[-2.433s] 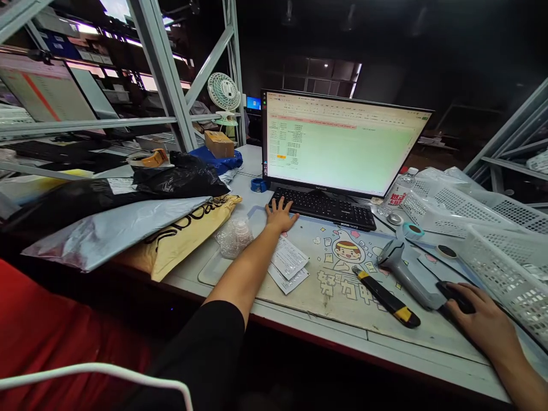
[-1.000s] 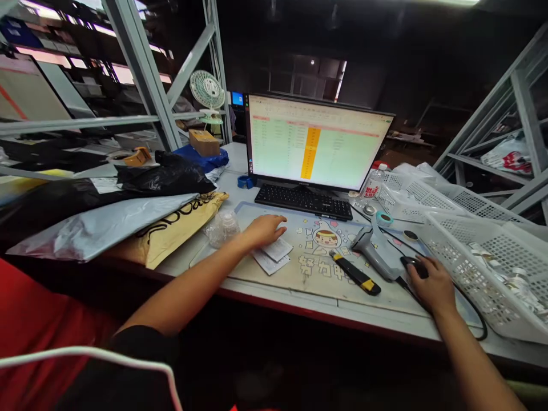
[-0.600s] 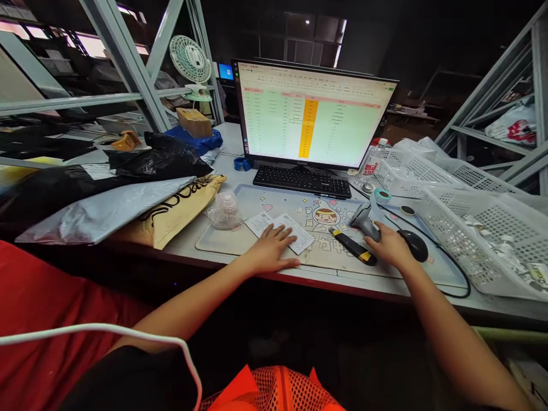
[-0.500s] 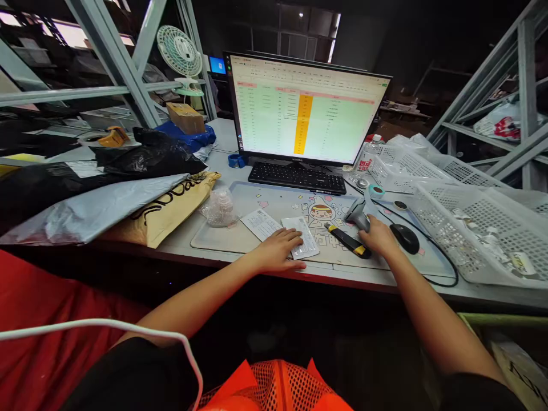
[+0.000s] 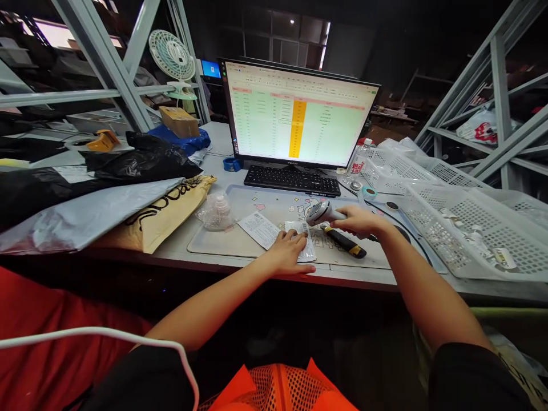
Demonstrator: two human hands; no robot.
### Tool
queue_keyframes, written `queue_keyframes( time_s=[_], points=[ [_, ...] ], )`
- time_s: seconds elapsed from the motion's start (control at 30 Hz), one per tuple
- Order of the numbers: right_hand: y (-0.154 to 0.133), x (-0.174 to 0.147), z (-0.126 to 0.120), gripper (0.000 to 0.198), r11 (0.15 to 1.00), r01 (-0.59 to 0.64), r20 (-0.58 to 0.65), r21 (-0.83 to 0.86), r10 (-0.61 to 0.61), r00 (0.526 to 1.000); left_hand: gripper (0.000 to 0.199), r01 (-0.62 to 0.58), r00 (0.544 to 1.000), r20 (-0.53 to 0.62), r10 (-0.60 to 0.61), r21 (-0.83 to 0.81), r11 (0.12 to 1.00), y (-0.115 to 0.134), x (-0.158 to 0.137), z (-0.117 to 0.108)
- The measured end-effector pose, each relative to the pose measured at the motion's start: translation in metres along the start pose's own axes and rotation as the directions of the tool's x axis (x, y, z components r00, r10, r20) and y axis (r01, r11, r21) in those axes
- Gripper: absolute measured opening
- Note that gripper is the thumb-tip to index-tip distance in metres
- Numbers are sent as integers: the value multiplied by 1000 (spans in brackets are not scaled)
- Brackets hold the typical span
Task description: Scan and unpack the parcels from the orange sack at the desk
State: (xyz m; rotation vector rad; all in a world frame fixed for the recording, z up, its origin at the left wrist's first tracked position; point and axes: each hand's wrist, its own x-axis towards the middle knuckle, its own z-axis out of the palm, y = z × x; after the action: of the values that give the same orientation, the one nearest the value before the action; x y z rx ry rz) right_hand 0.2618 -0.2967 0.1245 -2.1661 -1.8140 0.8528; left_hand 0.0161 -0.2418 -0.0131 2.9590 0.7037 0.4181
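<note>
My right hand (image 5: pixel 359 221) is wrapped round the handle of a grey barcode scanner (image 5: pixel 320 212), lifted above the desk mat. The scanner's head points left, over a small white labelled packet (image 5: pixel 306 251). On that packet my left hand (image 5: pixel 290 252) lies flat with its fingers spread. A second printed packet (image 5: pixel 259 229) lies just left of it, its right edge partly under my fingers. Below the scanner rests a black and yellow utility knife (image 5: pixel 345 242). A black mouse (image 5: pixel 402 233) is largely hidden behind my right wrist.
A monitor (image 5: pixel 295 114) and black keyboard (image 5: pixel 291 180) stand behind the mat. Mailing bags (image 5: pixel 85 211) and a clear-wrapped item (image 5: pixel 216 211) lie to the left. White plastic baskets (image 5: pixel 479 228) line the right. A white cable (image 5: pixel 103 330) crosses at lower left.
My right hand has lifted the scanner off the mat and brought it left toward the packet. My left hand stays on the packet. The view has shifted slightly.
</note>
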Motion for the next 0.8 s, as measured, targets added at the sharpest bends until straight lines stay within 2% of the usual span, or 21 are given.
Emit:
queue_keyframes(
  time_s=[0.1,0.2,0.23,0.3,0.37,0.43,0.53,0.63,0.73,0.8],
  points=[
    [-3,9,3,25,999,31,3,-41,-31,1000,69,10,1000,-4,-10,-3,1000,2,-1,-1],
    [6,19,4,29,996,56,-8,-64,-56,998,68,22,1000,3,-22,-32,999,2,-3,-1],
    [11,23,4,32,995,51,-36,-84,-54,998,66,26,1000,-1,-26,-47,999,2,-4,-1],
    [24,33,5,40,984,3,-170,-181,-35,985,64,34,999,-17,-36,-84,996,2,-6,-1],
    [38,43,8,44,953,-87,-338,-289,-16,941,60,44,998,-30,-48,-123,991,3,-7,-1],
    [51,52,13,46,923,-188,-456,-336,15,890,56,50,998,-39,-56,-149,988,5,-9,-2],
    [66,59,23,46,897,-295,-540,-329,77,838,55,43,995,-77,-56,-160,986,4,-14,-2],
    [73,58,28,45,877,-351,-583,-328,104,806,68,63,993,-90,-79,-168,984,-9,-29,-6],
    [64,61,22,40,868,-377,-630,-324,99,770,88,195,980,-11,-199,-148,970,-33,-49,-13],
    [48,72,18,41,877,-366,-672,-312,69,738,95,322,947,43,-319,-118,939,-48,-60,-17]
  ],
)
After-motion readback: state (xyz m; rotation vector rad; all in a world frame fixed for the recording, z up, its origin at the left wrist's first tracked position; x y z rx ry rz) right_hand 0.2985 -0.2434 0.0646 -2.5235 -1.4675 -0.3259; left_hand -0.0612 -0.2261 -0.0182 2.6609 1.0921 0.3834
